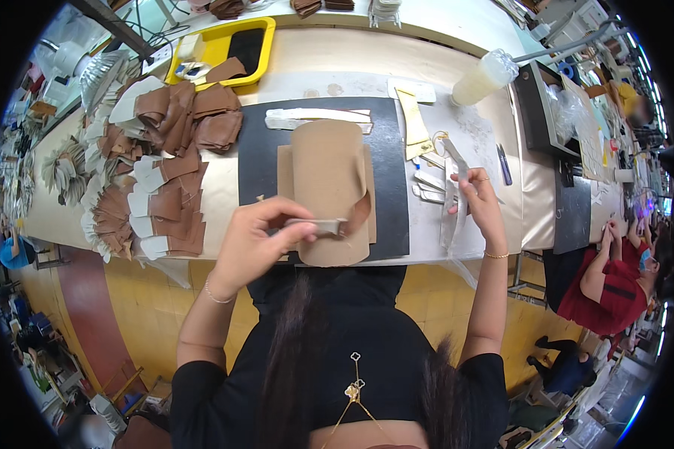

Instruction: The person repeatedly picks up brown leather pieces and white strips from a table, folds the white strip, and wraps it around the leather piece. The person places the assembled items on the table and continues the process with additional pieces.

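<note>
My left hand [258,236] is closed over the near part of a tan cylinder-shaped form [328,172]. Between its fingers is a narrow grey piece [320,226], slightly blurred. A curled brown leather strip [360,213] meets the end of that piece; whether they are joined I cannot tell. The form lies on a flat tan board [285,168] on a dark mat [258,161]. To the right, my right hand [485,202] is closed on a flat grey strip-like thing [454,153], its kind unclear. Pale strips [427,183] lie beside these fingers.
Stacked brown leather pieces [168,198] cover the table's left side. Behind them sits a yellow tray [268,52]. A pale bottle [481,78] stands far right, near a blue pen-like tool [505,165]. White strips [318,116] lie behind the form. A person in red [606,288] sits at right.
</note>
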`<state>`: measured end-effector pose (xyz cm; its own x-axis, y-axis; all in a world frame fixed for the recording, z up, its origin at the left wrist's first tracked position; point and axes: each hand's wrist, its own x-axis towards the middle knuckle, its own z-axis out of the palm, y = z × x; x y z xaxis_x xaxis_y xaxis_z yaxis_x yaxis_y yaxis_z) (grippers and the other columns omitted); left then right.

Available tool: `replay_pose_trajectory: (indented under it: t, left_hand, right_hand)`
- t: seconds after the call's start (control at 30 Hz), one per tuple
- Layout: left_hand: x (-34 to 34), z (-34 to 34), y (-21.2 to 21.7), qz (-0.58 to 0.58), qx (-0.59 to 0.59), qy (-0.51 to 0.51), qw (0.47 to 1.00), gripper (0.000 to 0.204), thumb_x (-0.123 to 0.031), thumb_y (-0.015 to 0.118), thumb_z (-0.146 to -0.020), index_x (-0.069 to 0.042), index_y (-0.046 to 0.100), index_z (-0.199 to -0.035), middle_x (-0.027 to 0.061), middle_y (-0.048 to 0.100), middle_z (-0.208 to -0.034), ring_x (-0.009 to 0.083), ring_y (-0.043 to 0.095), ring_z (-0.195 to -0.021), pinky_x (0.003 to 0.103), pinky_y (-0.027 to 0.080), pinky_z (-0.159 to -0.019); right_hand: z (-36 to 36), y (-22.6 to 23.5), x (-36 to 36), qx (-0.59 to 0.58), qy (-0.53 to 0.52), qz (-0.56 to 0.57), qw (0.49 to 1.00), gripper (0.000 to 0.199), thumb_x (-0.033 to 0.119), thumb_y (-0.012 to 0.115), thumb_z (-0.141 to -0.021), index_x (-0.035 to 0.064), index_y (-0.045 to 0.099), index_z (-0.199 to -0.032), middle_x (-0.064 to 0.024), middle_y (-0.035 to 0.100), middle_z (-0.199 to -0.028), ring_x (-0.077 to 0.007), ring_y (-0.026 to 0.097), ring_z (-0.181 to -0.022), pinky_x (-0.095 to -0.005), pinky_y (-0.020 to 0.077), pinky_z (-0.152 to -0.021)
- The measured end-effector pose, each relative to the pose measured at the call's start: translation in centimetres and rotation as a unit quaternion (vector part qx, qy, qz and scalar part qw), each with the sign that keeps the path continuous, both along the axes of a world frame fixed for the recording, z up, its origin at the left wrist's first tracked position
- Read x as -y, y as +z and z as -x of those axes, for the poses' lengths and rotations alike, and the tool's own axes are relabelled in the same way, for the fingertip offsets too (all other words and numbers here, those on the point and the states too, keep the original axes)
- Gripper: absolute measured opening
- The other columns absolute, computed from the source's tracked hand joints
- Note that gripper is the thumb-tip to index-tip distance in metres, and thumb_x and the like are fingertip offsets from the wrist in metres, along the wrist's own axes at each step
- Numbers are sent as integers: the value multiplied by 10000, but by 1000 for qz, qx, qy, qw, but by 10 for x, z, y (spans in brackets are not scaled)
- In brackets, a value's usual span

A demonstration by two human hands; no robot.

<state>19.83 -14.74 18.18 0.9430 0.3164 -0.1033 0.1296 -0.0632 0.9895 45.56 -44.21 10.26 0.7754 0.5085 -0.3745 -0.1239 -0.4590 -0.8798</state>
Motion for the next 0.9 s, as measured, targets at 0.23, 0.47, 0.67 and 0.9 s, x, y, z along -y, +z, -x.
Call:
replay_pose_trajectory:
  t: [0.23, 0.47, 0.67, 0.9]
  left_hand:
    - [3, -18, 13, -77, 31, -38, 996, 147, -11, 689, -818, 35, 646, -951, 82, 673, -793, 111, 646, -657, 213, 483, -580]
    - [-15, -1, -18, 267, -141, 25, 953, 133, -48, 646, -870, 45, 592, -949, 104, 657, -783, 146, 678, -678, 204, 528, -567]
    - [-11, 9, -23, 328, -170, 15, 929, 152, -62, 638, -883, 57, 596, -966, 150, 668, -804, 183, 691, -695, 229, 552, -587]
    - [2, -8, -12, 330, -57, 35, 942, 181, -95, 629, -904, 58, 606, -997, 125, 671, -826, 151, 685, -702, 204, 532, -595]
  right_hand:
    - [11, 46, -20, 101, -27, -132, 986, 207, 193, 534, -968, 25, 466, -1067, -121, 616, -1023, -122, 617, -624, -226, 517, -568]
    - [40, 86, -51, 41, 4, -168, 985, 193, 116, 625, -907, -25, 603, -1038, -85, 649, -803, -104, 609, -612, -216, 501, -568]
    - [76, 96, -103, -81, 171, -143, 972, 109, 60, 643, -876, -25, 599, -930, -96, 650, -752, -96, 602, -570, -193, 480, -511]
    - [81, 114, -117, -92, 113, -190, 971, 118, 63, 674, -862, -16, 596, -901, -70, 645, -743, -69, 589, -571, -171, 462, -489]
